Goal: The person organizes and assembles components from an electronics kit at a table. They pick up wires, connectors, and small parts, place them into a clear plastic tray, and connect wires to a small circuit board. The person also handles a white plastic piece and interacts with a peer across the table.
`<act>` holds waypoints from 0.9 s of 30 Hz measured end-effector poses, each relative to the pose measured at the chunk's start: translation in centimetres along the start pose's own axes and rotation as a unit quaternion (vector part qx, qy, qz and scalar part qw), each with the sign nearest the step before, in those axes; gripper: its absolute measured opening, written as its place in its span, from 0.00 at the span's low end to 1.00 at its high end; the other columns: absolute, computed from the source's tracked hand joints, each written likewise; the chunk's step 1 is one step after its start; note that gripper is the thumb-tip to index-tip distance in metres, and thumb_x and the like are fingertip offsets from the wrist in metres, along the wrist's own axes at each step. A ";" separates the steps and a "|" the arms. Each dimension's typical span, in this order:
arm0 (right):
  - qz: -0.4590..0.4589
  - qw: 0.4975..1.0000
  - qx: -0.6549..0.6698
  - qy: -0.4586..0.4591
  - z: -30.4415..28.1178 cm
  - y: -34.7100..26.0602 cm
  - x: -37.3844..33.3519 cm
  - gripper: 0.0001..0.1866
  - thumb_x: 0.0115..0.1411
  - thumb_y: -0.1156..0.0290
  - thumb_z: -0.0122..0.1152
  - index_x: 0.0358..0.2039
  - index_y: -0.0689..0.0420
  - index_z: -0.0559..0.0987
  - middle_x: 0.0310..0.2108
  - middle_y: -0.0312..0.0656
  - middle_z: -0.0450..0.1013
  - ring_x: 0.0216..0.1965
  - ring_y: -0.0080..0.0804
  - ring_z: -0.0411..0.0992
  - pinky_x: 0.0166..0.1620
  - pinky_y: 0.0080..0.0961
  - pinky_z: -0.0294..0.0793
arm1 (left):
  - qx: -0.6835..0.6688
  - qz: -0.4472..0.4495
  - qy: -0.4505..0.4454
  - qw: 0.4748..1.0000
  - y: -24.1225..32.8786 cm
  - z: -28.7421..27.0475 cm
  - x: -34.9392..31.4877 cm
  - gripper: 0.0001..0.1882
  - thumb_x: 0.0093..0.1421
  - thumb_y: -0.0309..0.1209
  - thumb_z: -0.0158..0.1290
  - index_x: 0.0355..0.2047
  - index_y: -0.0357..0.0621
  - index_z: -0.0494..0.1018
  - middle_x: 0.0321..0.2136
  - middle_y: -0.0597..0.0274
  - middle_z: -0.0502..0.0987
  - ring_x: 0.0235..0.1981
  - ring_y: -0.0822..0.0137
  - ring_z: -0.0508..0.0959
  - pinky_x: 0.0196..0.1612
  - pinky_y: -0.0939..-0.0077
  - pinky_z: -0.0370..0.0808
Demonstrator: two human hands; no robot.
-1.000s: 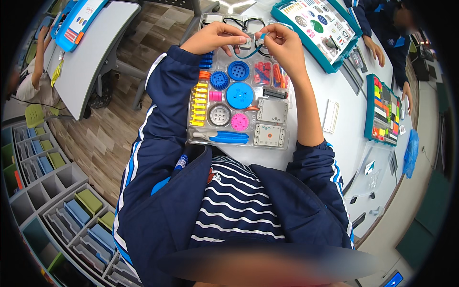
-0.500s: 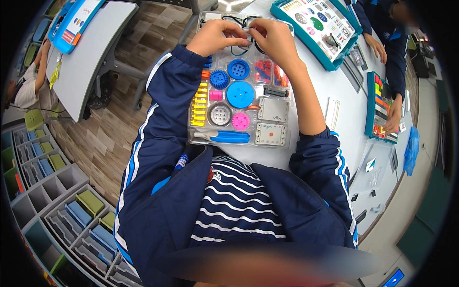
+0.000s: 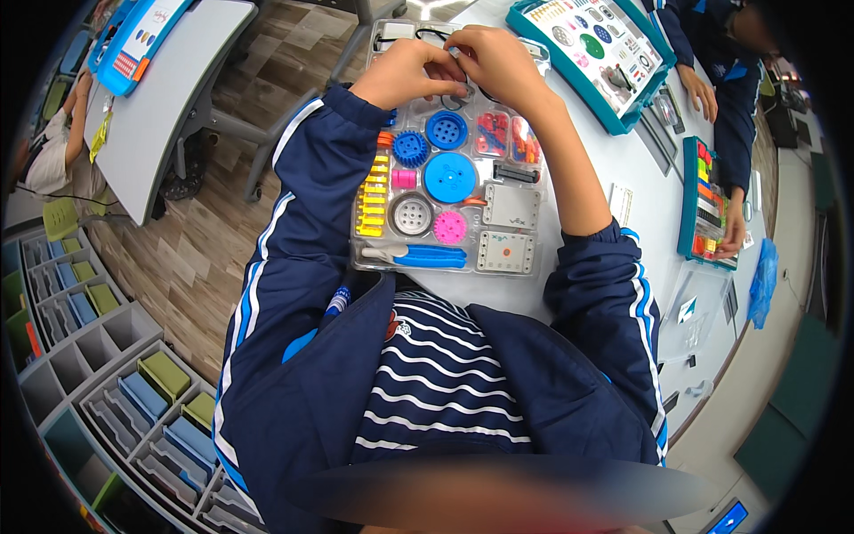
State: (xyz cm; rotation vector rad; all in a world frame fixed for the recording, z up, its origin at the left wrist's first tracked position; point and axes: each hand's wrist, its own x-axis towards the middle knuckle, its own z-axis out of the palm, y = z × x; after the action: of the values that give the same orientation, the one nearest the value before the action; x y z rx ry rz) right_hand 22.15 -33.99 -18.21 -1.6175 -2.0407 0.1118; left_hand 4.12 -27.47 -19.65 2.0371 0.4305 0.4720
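Observation:
Above the far part of a clear plastic parts tray (image 3: 378,255), both my hands are close together at a thin black cable (image 3: 431,33). My left hand (image 3: 411,71) is closed, its thumb and fingers curled round part of the cable. My right hand (image 3: 500,64) pinches a small whitish piece (image 3: 455,52) on the cable between thumb and fingertips; its exact kind is hidden. Nearer in the tray lie blue gears (image 3: 410,149), a blue disc (image 3: 449,177), a grey wheel (image 3: 411,214), a pink gear (image 3: 450,227), yellow pieces (image 3: 373,198) and a blue-handled tool (image 3: 430,256).
On the white table (image 3: 569,258), a teal case lid (image 3: 614,67) with printed part pictures stands at the far right. Farther right, another person's hand (image 3: 734,227) is at a teal parts box (image 3: 689,200). A blue plastic bag (image 3: 765,283) lies near the edge.
My hands stay at the cable and have drawn closer together; the right has shifted slightly left and away from me. The tray looks almost unmoved.

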 end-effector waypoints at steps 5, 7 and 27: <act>0.014 0.999 0.034 -0.027 0.0 0.0 0.2 0.11 0.54 0.75 0.59 0.38 0.60 0.82 0.31 0.51 0.78 0.34 0.48 0.78 0.39 0.37 0.76 | 0.045 0.009 -0.005 0.999 0.3 -0.2 0.0 0.11 0.52 0.31 0.67 0.33 0.38 0.82 0.25 0.59 0.82 0.22 0.73 0.79 0.28 0.79 0.77; 0.024 0.997 0.058 -0.038 0.0 0.2 0.2 0.12 0.54 0.75 0.59 0.39 0.60 0.82 0.31 0.52 0.79 0.34 0.47 0.78 0.39 0.37 0.76 | 0.048 0.016 0.001 0.999 0.2 -0.1 0.0 0.10 0.52 0.31 0.67 0.32 0.38 0.82 0.25 0.59 0.82 0.23 0.72 0.80 0.29 0.78 0.77; 0.018 0.999 0.013 -0.024 0.6 0.5 0.3 0.10 0.53 0.73 0.62 0.36 0.62 0.84 0.33 0.49 0.79 0.34 0.45 0.79 0.40 0.34 0.77 | 0.208 0.019 0.017 0.978 0.2 -0.5 -0.5 0.15 0.50 0.44 0.65 0.37 0.56 0.84 0.26 0.68 0.81 0.29 0.63 0.81 0.36 0.70 0.76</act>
State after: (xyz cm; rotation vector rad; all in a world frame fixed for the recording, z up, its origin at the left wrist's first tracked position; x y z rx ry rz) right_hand 22.30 -33.37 -18.81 -1.6497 -2.0387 0.1925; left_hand 3.45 -27.42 -19.36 2.4459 0.5479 0.4693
